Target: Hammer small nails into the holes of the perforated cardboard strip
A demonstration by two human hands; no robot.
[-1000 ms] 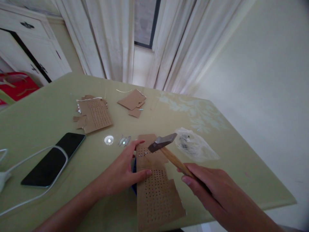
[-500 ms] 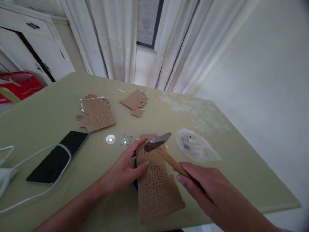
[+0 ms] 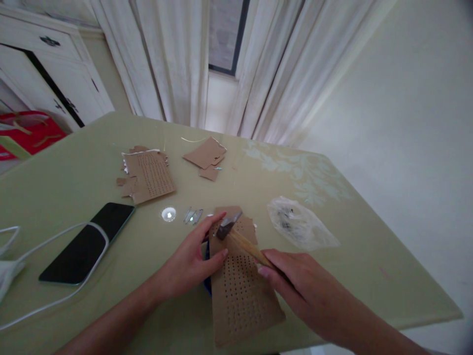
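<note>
My right hand is wrapped around the wooden handle of a hammer. The dark metal head hangs over the upper left part of a brown cardboard piece, at or just above its surface. Rows of small punched holes cover much of that cardboard. Along its left edge my left hand grips it, thumb lying on top and fingers reaching toward the hammer head. Something blue shows under the cardboard beside the thumb; most of it is hidden. Several nails lie on the table beyond my left hand.
Left of the nails sits a small shiny round disc. A phone lies under a white cable. Farther back are a perforated cardboard piece and torn cardboard scraps. A clear plastic bag rests to the right.
My right hand has swung the hammer down and to the left, bringing its head closer to the cardboard. My left hand has stayed in place.
</note>
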